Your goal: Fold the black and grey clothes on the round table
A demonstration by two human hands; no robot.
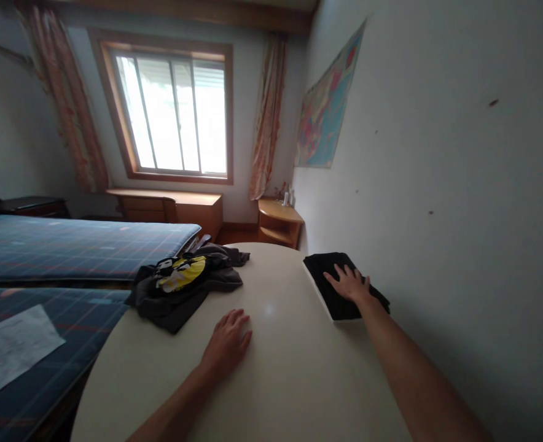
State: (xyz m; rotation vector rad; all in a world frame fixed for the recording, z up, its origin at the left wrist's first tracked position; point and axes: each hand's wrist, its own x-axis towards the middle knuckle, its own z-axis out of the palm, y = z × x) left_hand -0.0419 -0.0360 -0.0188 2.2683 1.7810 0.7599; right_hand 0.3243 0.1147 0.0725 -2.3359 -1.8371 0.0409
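Note:
My right hand lies with spread fingers on a folded black cloth, which rests on a flat white item whose edge shows along the left and front. That stack sits at the right side of the round cream table, close to the wall. Palm down on the tabletop, my left hand holds nothing, and its fingers are slightly bent and apart. Beyond it, a crumpled dark grey T-shirt with a yellow print lies at the table's left edge, partly hanging over.
Left of the table are mattresses with blue plaid covers, and a sheet of paper lies on the nearer one. A wooden desk stands under the window. A small corner shelf is behind the table. The white wall borders the right.

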